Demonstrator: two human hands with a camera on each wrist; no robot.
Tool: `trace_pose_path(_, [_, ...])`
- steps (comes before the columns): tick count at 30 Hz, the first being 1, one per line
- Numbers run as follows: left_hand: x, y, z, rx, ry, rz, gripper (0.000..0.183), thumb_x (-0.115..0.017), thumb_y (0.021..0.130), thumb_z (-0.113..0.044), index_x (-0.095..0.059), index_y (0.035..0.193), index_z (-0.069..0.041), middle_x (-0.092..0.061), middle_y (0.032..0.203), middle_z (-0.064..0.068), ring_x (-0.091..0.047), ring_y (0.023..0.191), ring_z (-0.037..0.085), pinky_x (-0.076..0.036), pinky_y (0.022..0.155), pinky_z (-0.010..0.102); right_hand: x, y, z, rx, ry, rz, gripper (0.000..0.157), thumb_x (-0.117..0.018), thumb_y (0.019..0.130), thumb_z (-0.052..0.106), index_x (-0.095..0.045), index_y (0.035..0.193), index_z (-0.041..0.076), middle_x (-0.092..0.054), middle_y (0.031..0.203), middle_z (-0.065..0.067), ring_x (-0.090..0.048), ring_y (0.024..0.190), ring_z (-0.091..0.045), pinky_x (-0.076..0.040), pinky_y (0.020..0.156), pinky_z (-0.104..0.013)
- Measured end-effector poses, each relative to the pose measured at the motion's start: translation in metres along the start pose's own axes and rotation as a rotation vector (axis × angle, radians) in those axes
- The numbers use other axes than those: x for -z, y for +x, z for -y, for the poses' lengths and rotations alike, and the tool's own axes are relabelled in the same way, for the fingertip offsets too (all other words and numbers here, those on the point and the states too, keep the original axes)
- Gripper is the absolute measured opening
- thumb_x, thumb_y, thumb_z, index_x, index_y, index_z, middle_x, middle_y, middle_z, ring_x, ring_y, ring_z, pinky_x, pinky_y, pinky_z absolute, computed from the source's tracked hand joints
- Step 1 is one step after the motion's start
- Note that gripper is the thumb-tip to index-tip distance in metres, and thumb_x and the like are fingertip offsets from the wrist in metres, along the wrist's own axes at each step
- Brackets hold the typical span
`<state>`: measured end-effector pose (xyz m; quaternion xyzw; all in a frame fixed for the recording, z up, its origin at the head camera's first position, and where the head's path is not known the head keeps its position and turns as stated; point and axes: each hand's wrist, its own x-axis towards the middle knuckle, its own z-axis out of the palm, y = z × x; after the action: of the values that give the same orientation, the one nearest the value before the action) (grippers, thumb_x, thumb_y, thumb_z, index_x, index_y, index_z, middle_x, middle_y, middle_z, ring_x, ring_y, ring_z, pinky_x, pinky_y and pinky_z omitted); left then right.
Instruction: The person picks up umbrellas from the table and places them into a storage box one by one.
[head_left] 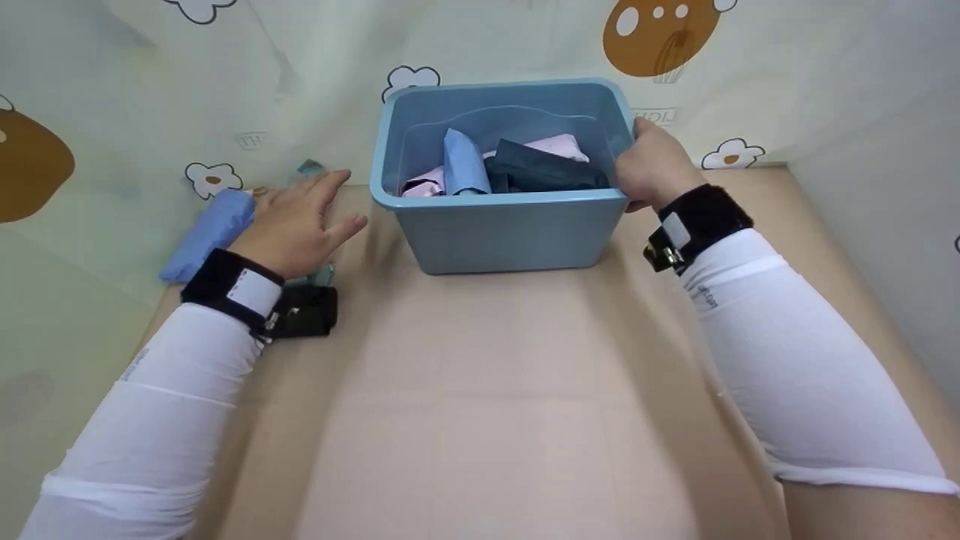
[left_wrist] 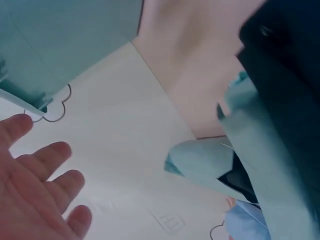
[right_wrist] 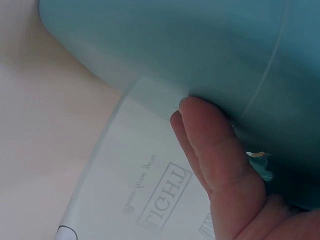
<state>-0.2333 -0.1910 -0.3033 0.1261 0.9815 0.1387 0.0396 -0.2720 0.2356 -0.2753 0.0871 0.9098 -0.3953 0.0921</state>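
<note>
A blue plastic bin (head_left: 510,232) stands at the back middle, containing a light blue cloth bundle (head_left: 465,161), a dark navy bundle (head_left: 551,166) and pink bundles (head_left: 566,146). My right hand (head_left: 656,165) grips the bin's right side at the rim; in the right wrist view its fingers (right_wrist: 210,130) lie against the outer wall. To the bin's left, my left hand (head_left: 292,225) is spread in the air, holding nothing. Under and beside it lie a blue bundle (head_left: 214,232), a dark bundle (head_left: 311,311) and green cloth (left_wrist: 260,140), partly hidden by the hand and wrist.
The beige tabletop (head_left: 480,420) runs forward from the bin. A pale patterned sheet (head_left: 315,90) hangs behind and along both sides, close to the bin's back. Both wrists wear black bands.
</note>
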Motion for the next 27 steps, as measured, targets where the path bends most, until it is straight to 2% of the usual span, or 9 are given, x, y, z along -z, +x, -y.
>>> trace_pose_path(5, [-0.005, 0.0, 0.015, 0.061, 0.078, 0.122, 0.094, -0.042, 0.101, -0.074, -0.011, 0.17, -0.017, -0.015, 0.174, 0.025, -0.01, 0.159, 0.054, -0.001, 0.123, 0.075, 0.0, 0.001, 0.0, -0.005, 0.002, 0.001, 0.068, -0.041, 0.104, 0.007, -0.018, 0.167, 0.011, -0.039, 0.163, -0.022, -0.049, 0.138, -0.041, -0.063, 0.086, -0.055])
trace_pose_path(10, [-0.014, -0.002, 0.03, 0.086, 0.119, 0.195, 0.097, -0.046, 0.101, -0.073, -0.012, 0.17, -0.013, -0.014, 0.172, 0.031, -0.009, 0.157, 0.057, -0.006, 0.12, 0.08, 0.0, 0.001, 0.0, 0.001, 0.002, -0.002, 0.067, -0.04, 0.103, 0.006, -0.019, 0.167, 0.01, -0.039, 0.163, -0.022, -0.048, 0.138, -0.04, -0.063, 0.085, -0.055])
trace_pose_path(15, [-0.023, -0.007, 0.039, 0.117, 0.121, 0.244, 0.098, -0.053, 0.099, -0.069, -0.017, 0.168, -0.01, -0.016, 0.169, 0.035, -0.014, 0.154, 0.062, -0.013, 0.118, 0.08, -0.001, 0.0, 0.0, 0.012, 0.008, -0.006, 0.068, -0.039, 0.102, 0.005, -0.02, 0.167, 0.011, -0.04, 0.162, -0.023, -0.049, 0.138, -0.041, -0.062, 0.084, -0.057])
trace_pose_path(19, [-0.028, -0.009, 0.045, 0.13, 0.122, 0.279, 0.097, -0.056, 0.1, -0.064, -0.017, 0.168, -0.007, -0.016, 0.168, 0.038, -0.015, 0.152, 0.063, -0.014, 0.118, 0.081, -0.001, 0.0, -0.001, 0.021, 0.011, -0.014, 0.069, -0.038, 0.101, 0.002, -0.021, 0.167, 0.011, -0.041, 0.162, -0.024, -0.051, 0.137, -0.042, -0.062, 0.083, -0.059])
trace_pose_path(22, [-0.031, -0.01, 0.048, 0.133, 0.128, 0.294, 0.096, -0.057, 0.099, -0.062, -0.018, 0.167, -0.006, -0.016, 0.167, 0.039, -0.016, 0.152, 0.064, -0.015, 0.115, 0.083, -0.002, 0.001, -0.001, 0.02, 0.008, -0.017, 0.07, -0.039, 0.1, 0.002, -0.02, 0.167, 0.01, -0.04, 0.163, -0.024, -0.05, 0.138, -0.043, -0.061, 0.083, -0.059])
trace_pose_path(27, [-0.037, -0.011, 0.052, 0.134, 0.128, 0.306, 0.096, -0.06, 0.099, -0.058, -0.019, 0.167, -0.005, -0.018, 0.166, 0.04, -0.019, 0.151, 0.064, -0.022, 0.115, 0.081, -0.001, 0.001, -0.001, 0.014, 0.002, -0.019, 0.071, -0.039, 0.101, 0.002, -0.018, 0.168, 0.01, -0.039, 0.163, -0.024, -0.049, 0.139, -0.043, -0.061, 0.083, -0.06])
